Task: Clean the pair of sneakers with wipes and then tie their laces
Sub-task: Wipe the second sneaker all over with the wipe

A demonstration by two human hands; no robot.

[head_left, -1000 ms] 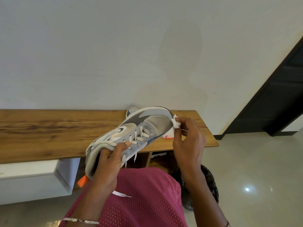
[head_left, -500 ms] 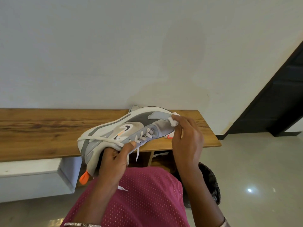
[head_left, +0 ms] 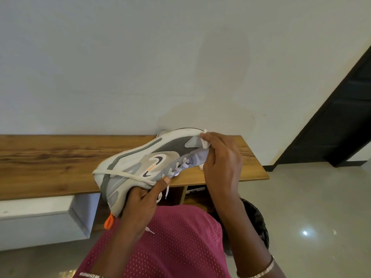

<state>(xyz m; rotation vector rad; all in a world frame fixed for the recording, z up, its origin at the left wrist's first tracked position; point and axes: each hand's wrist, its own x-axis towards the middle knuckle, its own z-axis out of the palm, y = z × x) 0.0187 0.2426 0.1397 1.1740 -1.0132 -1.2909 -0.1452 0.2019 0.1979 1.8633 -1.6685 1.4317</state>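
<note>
Head view, frame centre: sneaker (head_left: 144, 163) is held over the bench (head_left: 50, 163), gripped at its collar by the curled left hand (head_left: 140, 205); a wadded wipe (head_left: 205, 145) is pinched against its toe by the right hand (head_left: 222, 163). Risk: being held at one end only, it could be twisted loose by wiping pressure.

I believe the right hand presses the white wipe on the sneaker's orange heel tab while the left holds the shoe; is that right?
No: the head view shows the right hand pressing the wipe on the sneaker toe; the left hand holds it.
</note>
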